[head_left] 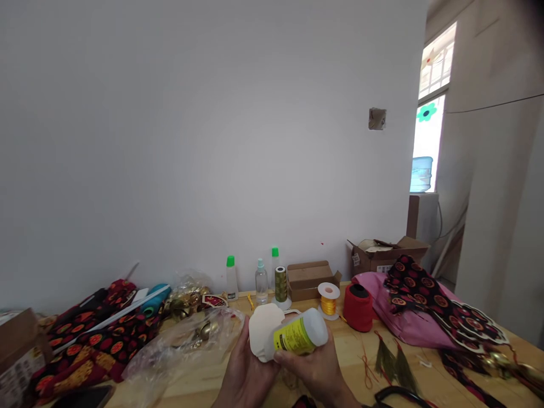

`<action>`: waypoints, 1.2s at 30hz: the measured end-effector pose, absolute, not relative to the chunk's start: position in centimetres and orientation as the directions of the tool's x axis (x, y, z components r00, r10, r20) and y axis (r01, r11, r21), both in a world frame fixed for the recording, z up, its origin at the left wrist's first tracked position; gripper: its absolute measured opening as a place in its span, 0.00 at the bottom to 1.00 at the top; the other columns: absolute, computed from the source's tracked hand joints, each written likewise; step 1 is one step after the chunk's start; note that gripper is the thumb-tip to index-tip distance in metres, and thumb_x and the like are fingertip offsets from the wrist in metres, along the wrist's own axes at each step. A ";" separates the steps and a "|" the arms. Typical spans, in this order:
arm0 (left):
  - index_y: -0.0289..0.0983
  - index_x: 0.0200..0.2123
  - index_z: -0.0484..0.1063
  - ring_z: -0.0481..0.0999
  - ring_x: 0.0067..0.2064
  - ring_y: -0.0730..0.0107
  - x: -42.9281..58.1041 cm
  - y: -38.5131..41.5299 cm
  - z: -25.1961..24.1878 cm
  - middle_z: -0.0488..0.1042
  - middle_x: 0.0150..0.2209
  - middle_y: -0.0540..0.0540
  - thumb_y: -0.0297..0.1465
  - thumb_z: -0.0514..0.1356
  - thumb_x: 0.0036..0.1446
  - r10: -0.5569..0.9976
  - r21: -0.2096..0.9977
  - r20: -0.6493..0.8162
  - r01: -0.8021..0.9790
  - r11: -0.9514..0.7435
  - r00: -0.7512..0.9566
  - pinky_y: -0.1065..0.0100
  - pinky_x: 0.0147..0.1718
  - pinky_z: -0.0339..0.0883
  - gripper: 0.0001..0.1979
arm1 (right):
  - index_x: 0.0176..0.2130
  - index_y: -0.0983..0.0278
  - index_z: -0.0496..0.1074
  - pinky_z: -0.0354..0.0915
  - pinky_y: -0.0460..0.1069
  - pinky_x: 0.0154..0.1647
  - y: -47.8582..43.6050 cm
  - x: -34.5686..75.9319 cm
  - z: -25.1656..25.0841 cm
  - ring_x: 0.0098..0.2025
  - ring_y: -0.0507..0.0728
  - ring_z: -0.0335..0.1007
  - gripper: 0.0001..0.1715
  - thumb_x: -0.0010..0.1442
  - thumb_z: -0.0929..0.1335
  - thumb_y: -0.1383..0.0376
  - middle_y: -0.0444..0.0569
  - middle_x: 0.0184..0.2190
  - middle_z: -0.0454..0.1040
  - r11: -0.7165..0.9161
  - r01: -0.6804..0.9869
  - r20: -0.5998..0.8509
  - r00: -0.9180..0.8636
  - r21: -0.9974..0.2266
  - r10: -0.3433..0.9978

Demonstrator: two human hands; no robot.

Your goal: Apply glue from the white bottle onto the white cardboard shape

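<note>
My left hand (249, 371) holds up a cream-white flat piece (264, 326) with a scalloped outline, its plain side facing me. My right hand (321, 368) is wrapped around a translucent white squeeze bottle (317, 327) with a yellow-green label. The bottle is tilted, its base up to the right and its narrow end down against or just over the white piece. Its tip cannot be made out. Both hands are close together above the wooden table (204, 368).
Green-capped bottles (231, 277), a clear spray bottle (261, 281), thread spools (328, 300) and an open carton (312, 281) stand by the wall. Patterned fabric (106, 340) and a plastic bag (187, 345) lie left. Red yarn (357, 309), tassels (393, 362) and pink cloth (399, 320) are right.
</note>
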State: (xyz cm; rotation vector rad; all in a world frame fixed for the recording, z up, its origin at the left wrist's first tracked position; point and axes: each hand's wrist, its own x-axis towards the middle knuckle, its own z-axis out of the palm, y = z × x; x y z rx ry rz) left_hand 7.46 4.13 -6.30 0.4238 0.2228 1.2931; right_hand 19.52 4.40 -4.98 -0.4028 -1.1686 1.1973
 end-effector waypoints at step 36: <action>0.36 0.39 0.70 0.71 0.42 0.59 7.7 3.6 -6.5 0.75 0.38 0.43 0.33 0.55 0.51 0.979 0.458 -0.063 -0.866 0.202 0.194 0.51 0.45 0.61 0.12 | 0.39 0.69 0.68 0.69 0.48 0.30 5.0 20.0 -3.7 0.29 0.56 0.71 0.26 0.39 0.72 0.61 0.51 0.27 0.75 0.472 -0.336 0.411 0.239 -0.815 0.880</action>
